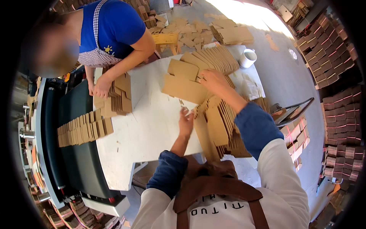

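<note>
A flat die-cut cardboard blank [184, 87] is tilted over the white table, with my right hand [216, 81] closed on its right edge. Below its lower edge is my left hand [185, 122], fingers loosely bent and apart, with nothing visible in it. Small cardboard scraps [181, 102] lie between that hand and the blank. Right beside my left hand, a stack of blanks [218, 126] leans on edge near my body. Behind my right hand, more blanks [219, 57] stand fanned in a row.
Across the white table [152, 129], a co-worker's hands [102, 86] hold a stack of blanks [119, 97]. Left is a dark conveyor belt [78, 160] carrying overlapping blanks [82, 128]. A white mug [248, 58] stands at the far right corner. Bundled cardboard [342, 114] is piled rightward.
</note>
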`<state>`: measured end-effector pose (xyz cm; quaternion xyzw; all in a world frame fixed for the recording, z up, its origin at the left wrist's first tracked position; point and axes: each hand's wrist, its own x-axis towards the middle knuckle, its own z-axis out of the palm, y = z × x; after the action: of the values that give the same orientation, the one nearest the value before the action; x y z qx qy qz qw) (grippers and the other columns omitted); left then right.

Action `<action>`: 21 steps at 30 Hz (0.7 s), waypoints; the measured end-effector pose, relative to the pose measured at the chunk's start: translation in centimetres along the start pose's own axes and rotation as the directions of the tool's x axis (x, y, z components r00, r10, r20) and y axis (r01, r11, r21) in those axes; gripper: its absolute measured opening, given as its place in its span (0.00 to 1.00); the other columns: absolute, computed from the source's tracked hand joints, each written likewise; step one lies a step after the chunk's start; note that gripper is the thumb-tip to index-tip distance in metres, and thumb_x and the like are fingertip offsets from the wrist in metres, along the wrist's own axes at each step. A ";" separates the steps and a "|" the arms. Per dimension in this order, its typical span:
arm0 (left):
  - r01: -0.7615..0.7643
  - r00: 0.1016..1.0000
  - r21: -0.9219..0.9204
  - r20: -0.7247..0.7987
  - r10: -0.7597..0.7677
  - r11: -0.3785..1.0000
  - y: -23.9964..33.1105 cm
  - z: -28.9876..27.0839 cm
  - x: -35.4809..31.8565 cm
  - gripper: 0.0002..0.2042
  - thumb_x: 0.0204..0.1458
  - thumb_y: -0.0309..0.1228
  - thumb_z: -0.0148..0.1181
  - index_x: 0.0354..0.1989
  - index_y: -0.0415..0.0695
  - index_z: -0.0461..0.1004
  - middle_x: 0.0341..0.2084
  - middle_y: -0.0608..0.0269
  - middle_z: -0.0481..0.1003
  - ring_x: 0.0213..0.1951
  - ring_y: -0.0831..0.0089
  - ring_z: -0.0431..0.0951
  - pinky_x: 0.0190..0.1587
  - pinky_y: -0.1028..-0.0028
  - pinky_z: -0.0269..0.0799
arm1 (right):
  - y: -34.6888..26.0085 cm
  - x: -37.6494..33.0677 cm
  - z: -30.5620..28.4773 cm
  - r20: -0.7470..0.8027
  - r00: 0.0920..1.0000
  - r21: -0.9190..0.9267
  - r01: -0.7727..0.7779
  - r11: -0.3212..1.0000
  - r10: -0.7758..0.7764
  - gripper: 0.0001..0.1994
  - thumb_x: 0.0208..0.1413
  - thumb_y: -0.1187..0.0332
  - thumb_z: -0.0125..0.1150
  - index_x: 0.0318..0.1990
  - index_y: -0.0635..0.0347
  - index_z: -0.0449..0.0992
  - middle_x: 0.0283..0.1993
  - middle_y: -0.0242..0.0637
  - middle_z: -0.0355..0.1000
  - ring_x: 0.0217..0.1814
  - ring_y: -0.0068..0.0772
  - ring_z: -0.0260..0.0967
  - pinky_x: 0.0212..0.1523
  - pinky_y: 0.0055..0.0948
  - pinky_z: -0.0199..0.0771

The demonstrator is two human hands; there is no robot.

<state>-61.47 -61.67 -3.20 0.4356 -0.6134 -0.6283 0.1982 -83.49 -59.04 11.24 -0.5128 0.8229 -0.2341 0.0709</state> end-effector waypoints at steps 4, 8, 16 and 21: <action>0.218 0.962 -0.258 -0.103 -0.251 0.941 0.6 -2.9 9.3 0.35 0.58 0.46 0.57 0.67 0.41 0.49 0.55 0.52 0.67 0.52 0.63 0.70 0.49 0.61 0.70 | 0.9 7.9 4.3 0.047 0.997 -0.125 -0.050 0.991 0.056 0.19 0.50 0.62 0.61 0.48 0.61 0.73 0.49 0.46 0.72 0.54 0.51 0.66 0.53 0.44 0.68; 0.356 0.924 -0.415 0.020 -0.383 0.837 1.6 -2.7 12.5 0.36 0.58 0.48 0.56 0.68 0.42 0.47 0.59 0.52 0.64 0.56 0.60 0.68 0.51 0.57 0.68 | 1.8 10.4 8.1 0.014 0.978 -0.227 -0.198 0.954 0.206 0.21 0.50 0.61 0.62 0.52 0.59 0.72 0.52 0.44 0.70 0.59 0.48 0.63 0.56 0.45 0.66; 0.412 0.910 -0.388 0.132 -0.393 0.824 2.2 -1.9 14.4 0.35 0.59 0.46 0.56 0.67 0.41 0.48 0.59 0.52 0.64 0.56 0.59 0.68 0.54 0.56 0.65 | 2.8 11.8 6.8 -0.020 0.899 -0.371 -0.414 0.831 0.438 0.22 0.47 0.55 0.67 0.48 0.56 0.74 0.54 0.44 0.68 0.61 0.46 0.61 0.58 0.47 0.62; 0.398 0.917 -0.378 0.180 -0.356 0.836 2.0 -1.5 15.3 0.36 0.58 0.47 0.56 0.68 0.41 0.47 0.61 0.50 0.62 0.58 0.56 0.66 0.55 0.55 0.64 | 3.0 11.5 6.3 -0.118 0.916 -0.298 -0.400 0.867 0.383 0.19 0.48 0.58 0.66 0.45 0.58 0.75 0.50 0.45 0.72 0.56 0.48 0.66 0.54 0.46 0.66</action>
<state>-69.12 -74.92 -5.76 0.4644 -0.3802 -0.7900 0.1251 -88.99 -70.05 5.71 -0.3333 0.9380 -0.0941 0.0114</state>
